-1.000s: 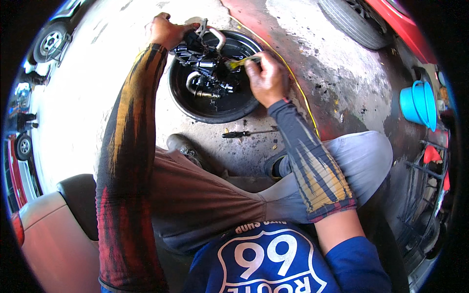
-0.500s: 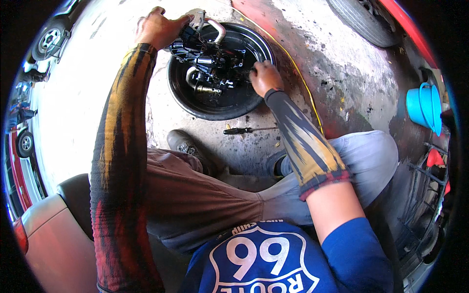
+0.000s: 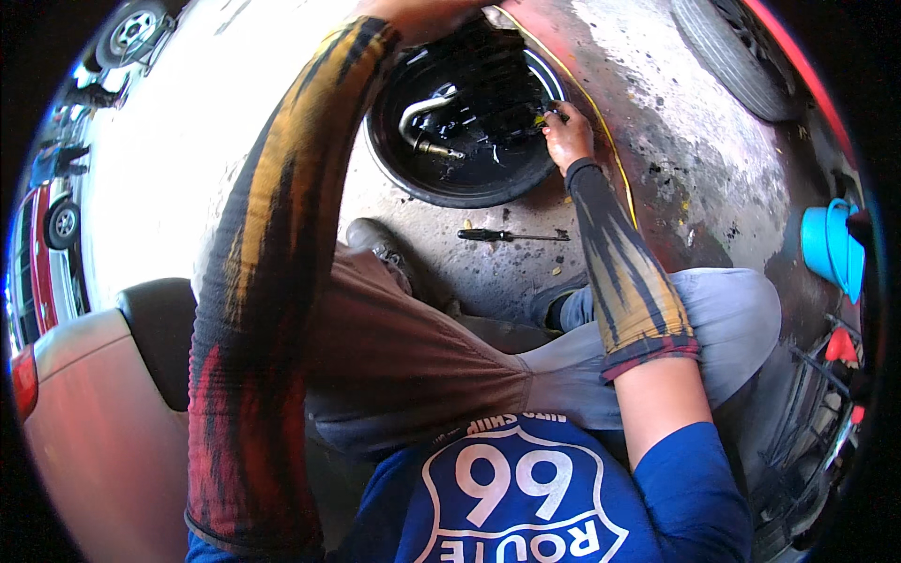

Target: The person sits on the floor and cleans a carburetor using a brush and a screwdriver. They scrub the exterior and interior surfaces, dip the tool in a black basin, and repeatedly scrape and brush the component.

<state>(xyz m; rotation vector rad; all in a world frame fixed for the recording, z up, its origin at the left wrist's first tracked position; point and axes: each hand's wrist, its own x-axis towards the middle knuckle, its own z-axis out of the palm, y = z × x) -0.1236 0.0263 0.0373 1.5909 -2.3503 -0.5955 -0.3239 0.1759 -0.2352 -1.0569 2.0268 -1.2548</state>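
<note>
A round black basin (image 3: pixel 469 196) on the floor in front of me holds a black mechanical assembly (image 3: pixel 497 84), dark and hard to make out. A bent silver metal pipe (image 3: pixel 411 114) with a fitting at its end shows on the left inside the basin. My left hand (image 3: pixel 422 19) is over the assembly's far upper side, gripping it, its fingers partly cut off by the picture's edge. At the basin's right rim my right hand (image 3: pixel 568 136) is closed on something small and dark with a yellowish spot. A black-handled screwdriver (image 3: pixel 483 235) lies on the floor just nearer than the basin.
A yellow cable (image 3: pixel 602 117) runs along the floor right of the basin. A vehicle tyre (image 3: pixel 727 66) stands at the far right, and a light-blue bucket (image 3: pixel 831 249) nearer on that side. My shoes (image 3: pixel 375 244) are close to the screwdriver. Parked vehicles line the left edge.
My left hand has moved right and farther away, and the assembly has tilted up with it, baring more of the pipe. My right hand remains at the basin's right side. The view has shifted.
</note>
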